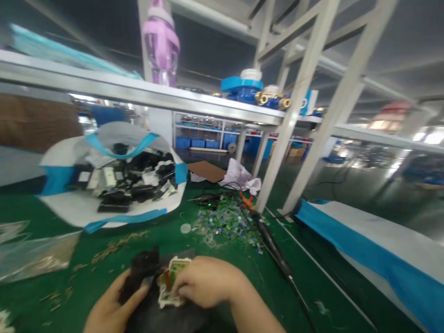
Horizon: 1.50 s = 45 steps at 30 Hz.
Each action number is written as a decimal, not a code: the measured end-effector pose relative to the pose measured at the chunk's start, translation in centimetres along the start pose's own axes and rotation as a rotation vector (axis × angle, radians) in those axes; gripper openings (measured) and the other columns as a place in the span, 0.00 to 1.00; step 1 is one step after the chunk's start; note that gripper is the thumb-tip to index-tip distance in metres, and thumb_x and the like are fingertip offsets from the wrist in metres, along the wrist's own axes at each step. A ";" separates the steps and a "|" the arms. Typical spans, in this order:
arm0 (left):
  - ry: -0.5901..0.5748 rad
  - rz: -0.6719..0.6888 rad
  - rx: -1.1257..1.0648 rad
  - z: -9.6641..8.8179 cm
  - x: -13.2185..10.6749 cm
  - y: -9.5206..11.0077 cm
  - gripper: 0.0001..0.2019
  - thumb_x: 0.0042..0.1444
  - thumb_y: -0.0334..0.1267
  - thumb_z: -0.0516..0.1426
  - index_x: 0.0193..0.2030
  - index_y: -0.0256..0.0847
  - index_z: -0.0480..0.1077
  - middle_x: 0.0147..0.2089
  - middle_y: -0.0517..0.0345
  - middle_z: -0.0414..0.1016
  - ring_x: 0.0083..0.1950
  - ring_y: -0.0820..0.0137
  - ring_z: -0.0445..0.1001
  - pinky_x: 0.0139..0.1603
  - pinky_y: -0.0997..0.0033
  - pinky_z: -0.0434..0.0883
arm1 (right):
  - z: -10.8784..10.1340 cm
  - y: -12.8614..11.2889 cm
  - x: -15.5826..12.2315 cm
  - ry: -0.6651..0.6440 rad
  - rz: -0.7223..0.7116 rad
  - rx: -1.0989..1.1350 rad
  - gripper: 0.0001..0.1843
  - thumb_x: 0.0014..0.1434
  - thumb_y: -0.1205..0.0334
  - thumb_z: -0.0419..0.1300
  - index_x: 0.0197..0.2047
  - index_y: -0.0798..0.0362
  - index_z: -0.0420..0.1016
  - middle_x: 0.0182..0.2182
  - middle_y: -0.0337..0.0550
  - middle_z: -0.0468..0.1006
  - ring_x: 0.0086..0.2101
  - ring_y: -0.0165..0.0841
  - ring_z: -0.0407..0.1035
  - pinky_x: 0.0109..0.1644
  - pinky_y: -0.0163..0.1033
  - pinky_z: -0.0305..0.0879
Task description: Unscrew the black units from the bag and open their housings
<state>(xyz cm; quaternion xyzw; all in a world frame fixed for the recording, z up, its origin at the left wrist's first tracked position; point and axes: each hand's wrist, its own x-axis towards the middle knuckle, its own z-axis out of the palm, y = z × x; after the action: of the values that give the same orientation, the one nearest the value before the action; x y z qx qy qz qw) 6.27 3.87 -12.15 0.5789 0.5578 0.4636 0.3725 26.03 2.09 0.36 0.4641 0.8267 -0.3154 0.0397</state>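
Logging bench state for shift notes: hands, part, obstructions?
Left hand holding black part. Right hand at white-framed piece, fingers curled, grip unclear. Pile of small bits beyond, black-handled tool rightward; both apart from hands.

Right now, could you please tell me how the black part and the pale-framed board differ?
The black part looks dark; the pale-framed board shows a whitish frame and green face. The left hand holds the black part; the right hand touches the board. Both look blurred.
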 end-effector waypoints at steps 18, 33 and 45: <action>0.037 0.276 0.328 0.0 -0.3 0.5 0.15 0.49 0.38 0.56 0.45 0.42 0.67 0.41 0.55 0.71 0.43 0.63 0.67 0.45 0.58 0.66 | 4.1 1.2 4.4 0.214 0.417 -0.236 0.61 0.28 0.65 0.73 0.63 0.60 0.45 0.59 0.66 0.42 0.54 0.55 0.49 0.53 0.53 0.55; -0.109 0.872 0.515 1.3 -2.4 3.4 0.07 0.54 0.31 0.52 0.38 0.42 0.70 0.39 0.59 0.75 0.46 0.65 0.66 0.57 0.53 0.48 | 3.6 1.5 3.4 0.304 0.085 -0.104 0.35 0.43 0.67 0.58 0.56 0.56 0.56 0.48 0.51 0.57 0.45 0.37 0.60 0.51 0.38 0.57; -0.036 0.856 0.399 0.5 -2.2 3.9 0.10 0.56 0.28 0.48 0.30 0.40 0.69 0.31 0.59 0.75 0.37 0.70 0.68 0.53 0.57 0.55 | 2.3 4.0 3.9 0.204 0.007 0.385 0.28 0.38 0.63 0.64 0.45 0.58 0.66 0.39 0.44 0.68 0.39 0.35 0.63 0.46 0.38 0.59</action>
<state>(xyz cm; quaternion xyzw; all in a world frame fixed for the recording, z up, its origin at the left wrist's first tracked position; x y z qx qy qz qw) 8.06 1.34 -8.88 0.8250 0.3407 0.4492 0.0393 26.50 5.23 -4.79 0.4954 0.7494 -0.4188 -0.1325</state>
